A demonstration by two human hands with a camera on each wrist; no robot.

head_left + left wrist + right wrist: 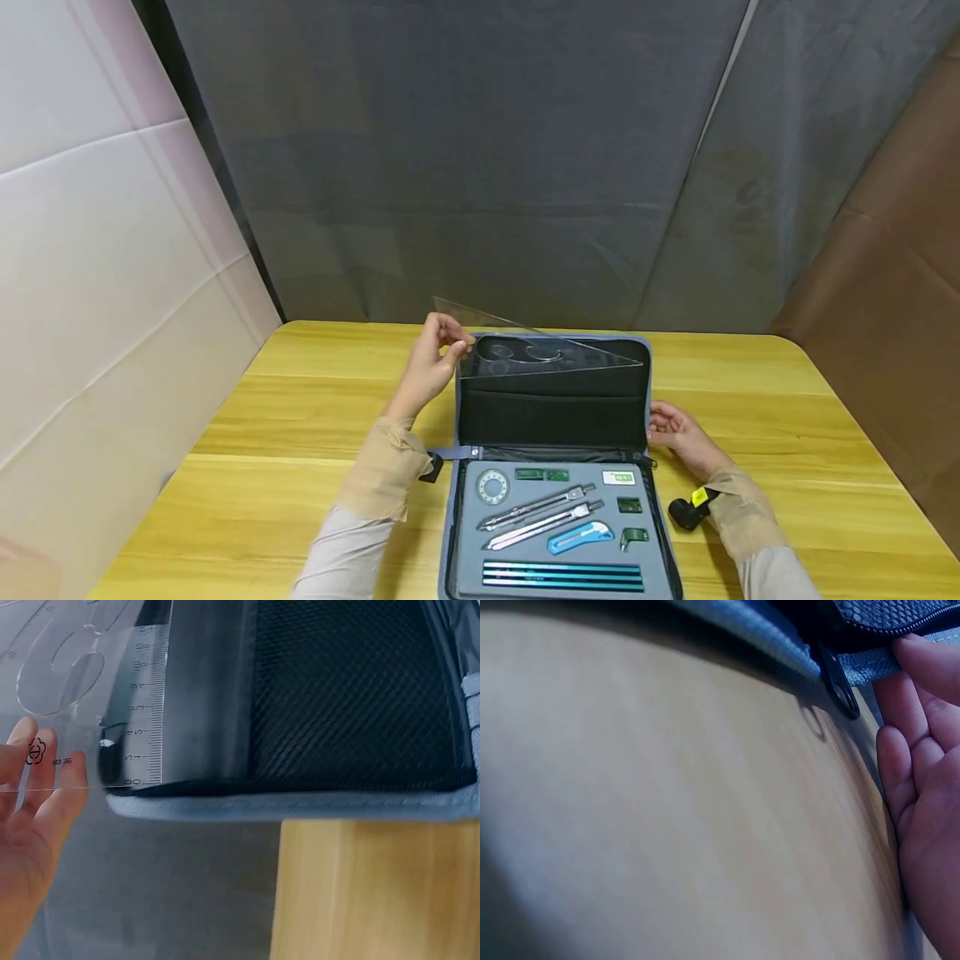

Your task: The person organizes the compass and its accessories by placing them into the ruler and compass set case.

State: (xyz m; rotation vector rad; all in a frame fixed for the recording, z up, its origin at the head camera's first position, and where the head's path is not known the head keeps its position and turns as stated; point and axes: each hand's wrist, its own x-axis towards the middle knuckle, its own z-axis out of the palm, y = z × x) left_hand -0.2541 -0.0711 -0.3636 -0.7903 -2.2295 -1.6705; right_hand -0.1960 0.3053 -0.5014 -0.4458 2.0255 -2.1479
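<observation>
Nearest the head camera: grey zip-up drafting case, lying open at the near edge of the yellow wooden table, its near end cut off by the frame. Lower tray holds metal compasses, a blue utility knife and a row of teal pencils, each seated in its own recess. Black-lined lid stands upright at the far side of the tray, a mesh pocket across its inner face.

Table surface lies bare to the left and right of the case, and on the far side out to the far edge, which meets a grey cloth backdrop.

Clear plastic set square is raised at the lid's top edge, its long point running right along that edge, its printed scale visible in the left wrist view. Left hand pinches the set square's left corner between thumb and curled fingers. Right hand rests against the lid's right edge near the zip pull, fingers relaxed and only lightly bent, gripping nothing.
</observation>
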